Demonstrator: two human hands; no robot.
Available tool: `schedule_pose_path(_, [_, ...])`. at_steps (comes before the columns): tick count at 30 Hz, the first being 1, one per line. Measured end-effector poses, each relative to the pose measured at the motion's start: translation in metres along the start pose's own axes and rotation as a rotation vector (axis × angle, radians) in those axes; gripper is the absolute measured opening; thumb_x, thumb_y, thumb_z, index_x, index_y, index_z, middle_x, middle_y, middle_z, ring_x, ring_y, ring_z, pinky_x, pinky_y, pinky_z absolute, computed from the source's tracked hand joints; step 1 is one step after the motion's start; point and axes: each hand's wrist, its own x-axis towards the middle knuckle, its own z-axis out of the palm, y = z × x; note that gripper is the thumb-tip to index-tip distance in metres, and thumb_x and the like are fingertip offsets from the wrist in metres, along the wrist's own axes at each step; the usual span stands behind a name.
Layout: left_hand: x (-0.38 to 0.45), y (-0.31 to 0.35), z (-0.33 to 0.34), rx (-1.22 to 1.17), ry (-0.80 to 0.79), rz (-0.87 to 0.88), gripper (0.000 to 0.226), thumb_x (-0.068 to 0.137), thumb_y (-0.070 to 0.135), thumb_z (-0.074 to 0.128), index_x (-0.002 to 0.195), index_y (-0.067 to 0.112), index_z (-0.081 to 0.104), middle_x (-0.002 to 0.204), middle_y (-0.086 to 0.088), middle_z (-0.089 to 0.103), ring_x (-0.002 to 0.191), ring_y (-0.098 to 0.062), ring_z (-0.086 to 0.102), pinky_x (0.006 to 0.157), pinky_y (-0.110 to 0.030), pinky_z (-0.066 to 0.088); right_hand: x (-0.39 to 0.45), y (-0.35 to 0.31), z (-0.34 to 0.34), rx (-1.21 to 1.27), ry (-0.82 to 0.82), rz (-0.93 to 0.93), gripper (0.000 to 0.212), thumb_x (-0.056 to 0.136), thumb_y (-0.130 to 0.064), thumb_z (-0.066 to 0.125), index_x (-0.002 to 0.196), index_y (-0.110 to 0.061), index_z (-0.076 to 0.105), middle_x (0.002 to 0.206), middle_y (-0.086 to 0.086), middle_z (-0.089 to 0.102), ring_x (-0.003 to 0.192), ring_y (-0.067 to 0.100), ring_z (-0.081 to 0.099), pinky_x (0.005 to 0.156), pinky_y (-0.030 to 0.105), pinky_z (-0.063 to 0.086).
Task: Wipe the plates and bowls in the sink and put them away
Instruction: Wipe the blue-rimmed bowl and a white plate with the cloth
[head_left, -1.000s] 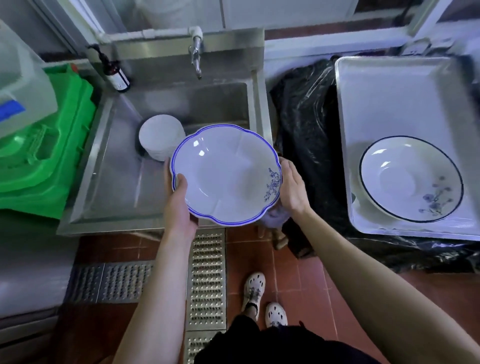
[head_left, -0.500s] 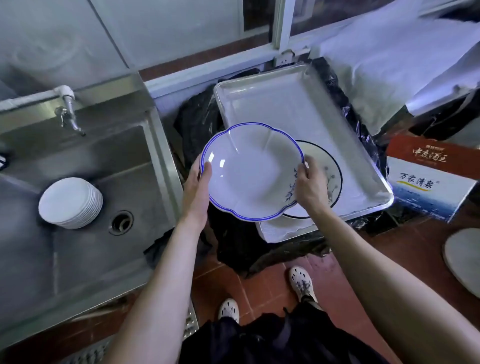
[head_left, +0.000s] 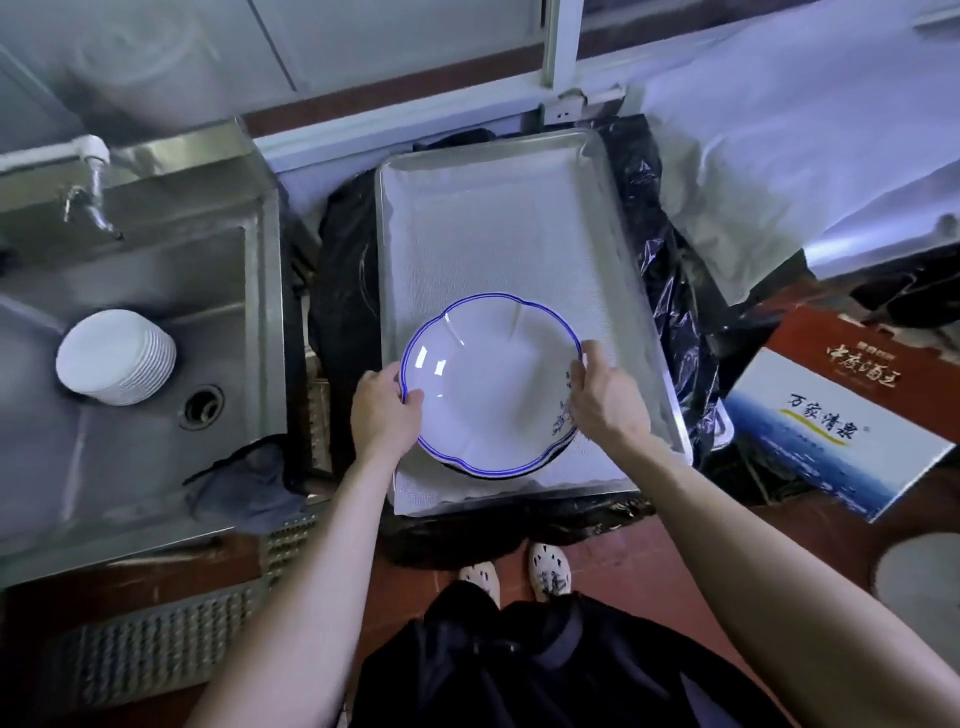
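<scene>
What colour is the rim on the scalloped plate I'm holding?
Blue, a thin line edging the white scalloped plate, with a small blue floral motif near the right hand; head view.

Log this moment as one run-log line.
step: stacking | both hands grip blue-rimmed plate | left hand | right hand | over dark-rimmed plate in tray | white stack in sink

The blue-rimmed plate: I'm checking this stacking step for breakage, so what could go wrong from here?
The blue-rimmed plate is held only at its rim by the left hand and right hand; it could slip. It sits over a dark-rimmed plate in the tray, so landing off-centre might chip either.
</scene>
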Motion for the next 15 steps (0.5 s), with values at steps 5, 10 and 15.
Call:
schedule_pose_path(5, [-0.005,0.007,0.006,0.194,-0.003,-0.061,0.012,0.094,0.024,0.071,0.107,0.024,0.07,0.099,-0.004,0.064,0.089,-0.025,0.063,0.067,-0.035,0.047,0.012,0.012,0.003,-0.232,-0.004,-0.143,0.026,0.114,-0.032,0.035,0.125,-0.01,0.044,0.062,0.013,0.055,0.05,0.031,0.049,0.043,0.036,0.039])
schedule_pose_path(10, [-0.007,0.016,0.008,0.302,-0.004,-0.069,0.024,0.099,0.022,0.069,0.121,0.013,0.067,0.12,-0.01,0.061,0.094,-0.032,0.066,0.078,-0.042,0.058,0.019,0.017,0.007,-0.356,-0.017,-0.17,0.031,0.113,-0.031,0.036,0.127,-0.006,0.047,0.058,0.009,0.047,0.048,0.03,0.047,0.042,0.034,0.037])
schedule_pose_path(15, [-0.008,0.023,0.007,0.378,-0.056,-0.065,0.032,0.102,0.021,0.068,0.129,0.006,0.06,0.133,-0.015,0.057,0.105,-0.038,0.069,0.079,-0.041,0.052,0.02,0.022,0.007,-0.394,-0.036,-0.226,0.034,0.114,-0.032,0.035,0.134,-0.005,0.043,0.066,0.016,0.061,0.052,0.034,0.054,0.042,0.034,0.034])
